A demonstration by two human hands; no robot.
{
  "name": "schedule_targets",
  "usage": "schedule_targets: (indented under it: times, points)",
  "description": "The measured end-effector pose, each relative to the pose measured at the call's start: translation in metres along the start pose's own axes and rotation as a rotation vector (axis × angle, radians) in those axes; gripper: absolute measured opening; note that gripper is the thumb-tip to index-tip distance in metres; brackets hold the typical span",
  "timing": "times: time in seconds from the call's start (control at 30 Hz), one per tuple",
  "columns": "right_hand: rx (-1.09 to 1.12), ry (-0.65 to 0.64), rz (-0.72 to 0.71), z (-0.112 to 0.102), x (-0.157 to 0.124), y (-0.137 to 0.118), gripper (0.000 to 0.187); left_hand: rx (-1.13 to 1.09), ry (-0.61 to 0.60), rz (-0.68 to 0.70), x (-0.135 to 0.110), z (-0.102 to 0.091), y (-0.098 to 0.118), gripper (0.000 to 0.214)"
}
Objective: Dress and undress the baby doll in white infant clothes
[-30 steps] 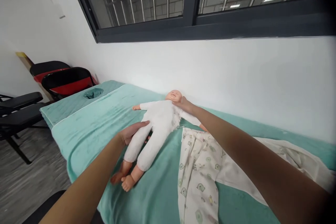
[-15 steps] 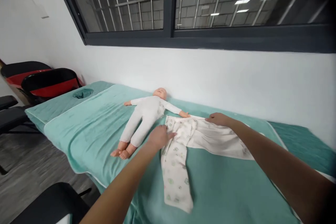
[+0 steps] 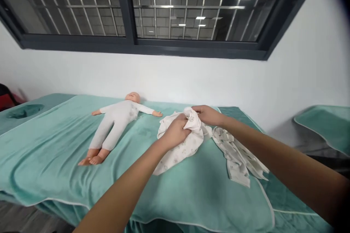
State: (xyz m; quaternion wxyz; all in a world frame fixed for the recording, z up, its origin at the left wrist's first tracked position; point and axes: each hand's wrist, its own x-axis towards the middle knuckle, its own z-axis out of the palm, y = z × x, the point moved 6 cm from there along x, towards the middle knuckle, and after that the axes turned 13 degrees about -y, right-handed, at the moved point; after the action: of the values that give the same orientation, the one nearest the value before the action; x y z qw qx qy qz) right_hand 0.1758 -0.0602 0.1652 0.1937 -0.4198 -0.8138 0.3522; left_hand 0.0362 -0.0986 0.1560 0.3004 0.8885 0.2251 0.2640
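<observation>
A white baby garment (image 3: 188, 145) with a small print is bunched up between my hands, over the green cover. My left hand (image 3: 177, 131) grips a gathered part of it, fingers curled around the cloth. Close by on the right, my right hand (image 3: 207, 115) pinches its upper edge; the fingertips are partly hidden by the fabric. A second crumpled, printed white piece of clothing (image 3: 236, 156) lies beneath and beside my right forearm; I cannot tell whether the two pieces touch. To the left, a baby doll (image 3: 119, 114) in a white suit lies on its back, arms spread.
The green cover (image 3: 54, 153) spreads over a massage bed with a face hole (image 3: 26, 111) at its left end. A white wall and a barred window (image 3: 153, 11) are behind. Another green surface (image 3: 325, 123) stands at the right; a red-black chair (image 3: 8, 98) shows far left.
The garment, spread out flat before, is now gathered up in my hands, which are closer together. The view has swung right, bringing the second piece of clothing into clearer sight.
</observation>
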Motion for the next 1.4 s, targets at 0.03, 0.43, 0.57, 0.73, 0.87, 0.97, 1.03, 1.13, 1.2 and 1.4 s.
schedule_targets:
  times: [0.03, 0.43, 0.57, 0.73, 0.87, 0.97, 1.03, 1.13, 1.2, 1.4]
  points:
    - [0.039, 0.003, -0.005, -0.001, -0.010, -0.011, 0.026, 0.041, 0.057, 0.000, 0.005, -0.001, 0.007, 0.018]
    - [-0.194, 0.093, 0.184, -0.020, -0.097, -0.071, 0.027, 0.639, -0.066, -0.197, 0.019, -0.007, 0.033, 0.016]
    - [-0.191, 0.064, 0.502, -0.008, -0.109, -0.036, 0.046, 0.741, 0.056, -0.270, 0.003, -0.020, 0.043, 0.020]
    - [0.037, 0.046, 0.252, 0.049, -0.081, -0.021, 0.033, 0.338, 0.278, -0.278, -0.014, -0.027, 0.048, 0.034]
    - [0.510, 0.149, 0.089, 0.099, -0.055, -0.019, 0.056, -0.139, 0.153, -0.186, -0.026, -0.015, 0.046, 0.034]
    - [0.789, 0.137, 0.053, 0.121, -0.040, -0.022, 0.062, -0.120, 0.170, -0.062, -0.046, -0.024, 0.045, 0.045]
    - [0.857, 0.123, 0.054, 0.124, -0.031, -0.025, 0.065, 0.027, 0.250, -0.098, -0.063, -0.034, 0.036, 0.061]
    - [0.910, 0.119, 0.028, 0.124, -0.019, -0.034, 0.066, 0.088, 0.167, -0.211, -0.084, -0.031, 0.016, 0.089]
    - [0.919, 0.121, -0.002, 0.127, -0.013, -0.045, 0.060, 0.069, 0.183, -0.266, -0.097, -0.030, 0.005, 0.089]
    - [0.753, -0.051, -0.078, 0.160, -0.009, -0.065, 0.055, 0.047, 0.395, -0.303, -0.154, -0.051, -0.026, 0.048]
